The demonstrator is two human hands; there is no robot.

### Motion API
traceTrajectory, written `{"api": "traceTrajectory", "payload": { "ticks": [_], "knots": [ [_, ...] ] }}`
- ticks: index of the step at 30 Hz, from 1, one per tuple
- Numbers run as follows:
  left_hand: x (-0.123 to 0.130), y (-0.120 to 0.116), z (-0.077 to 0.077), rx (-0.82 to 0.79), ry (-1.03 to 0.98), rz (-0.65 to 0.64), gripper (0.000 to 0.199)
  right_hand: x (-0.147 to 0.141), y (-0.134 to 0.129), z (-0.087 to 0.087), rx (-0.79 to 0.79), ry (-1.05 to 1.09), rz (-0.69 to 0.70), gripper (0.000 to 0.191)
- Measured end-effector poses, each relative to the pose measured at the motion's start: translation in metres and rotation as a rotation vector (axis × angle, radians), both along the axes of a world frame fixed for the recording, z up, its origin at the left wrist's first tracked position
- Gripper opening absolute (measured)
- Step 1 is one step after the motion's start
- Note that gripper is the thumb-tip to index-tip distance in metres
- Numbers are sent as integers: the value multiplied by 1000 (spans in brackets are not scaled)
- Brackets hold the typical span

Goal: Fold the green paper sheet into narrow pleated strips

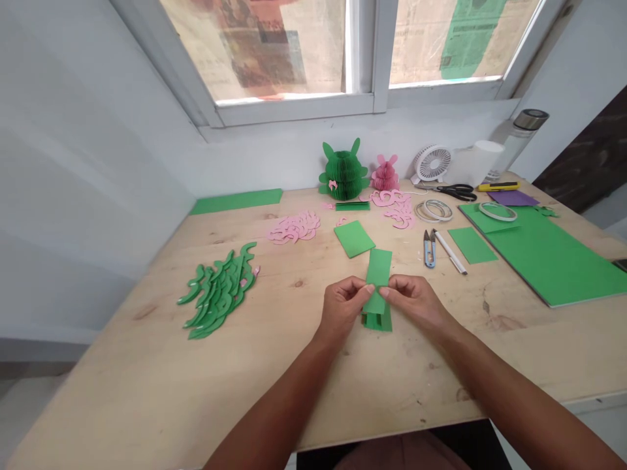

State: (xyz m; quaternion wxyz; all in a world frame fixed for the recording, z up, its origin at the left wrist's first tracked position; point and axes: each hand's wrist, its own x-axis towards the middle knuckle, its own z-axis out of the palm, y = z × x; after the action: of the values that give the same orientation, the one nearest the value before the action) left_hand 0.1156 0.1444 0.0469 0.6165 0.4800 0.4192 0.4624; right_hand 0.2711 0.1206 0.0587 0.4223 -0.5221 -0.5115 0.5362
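Between my two hands is a narrow piece of folded green paper (379,266), its long side running away from me. My left hand (344,301) pinches its left edge, thumb on top. On the right edge, my right hand (410,297) grips it the same way. Below the strip, a second folded green layer (385,322) shows near the tabletop; I cannot tell whether the two are joined. Just beyond lies a green paper rectangle (354,238). Blue-handled thread snips (430,250) and a white pen (450,252) rest to the right of my right hand.
Green cut-out shapes (220,294) are heaped at left, with pink cut-outs (294,227) behind. A green honeycomb paper figure (344,171) and a smaller pink one (385,174) stand by the wall. Tape rolls (437,210), scissors (458,191), a cutter (498,187) and green sheets (563,261) lie right.
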Motion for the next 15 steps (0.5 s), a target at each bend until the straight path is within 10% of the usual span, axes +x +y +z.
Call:
{"api": "traceTrajectory", "payload": {
  "ticks": [15],
  "knots": [
    [-3,2,2,-94,-4,-139,31,5,3,-2,14,40,-59,40]
  ]
}}
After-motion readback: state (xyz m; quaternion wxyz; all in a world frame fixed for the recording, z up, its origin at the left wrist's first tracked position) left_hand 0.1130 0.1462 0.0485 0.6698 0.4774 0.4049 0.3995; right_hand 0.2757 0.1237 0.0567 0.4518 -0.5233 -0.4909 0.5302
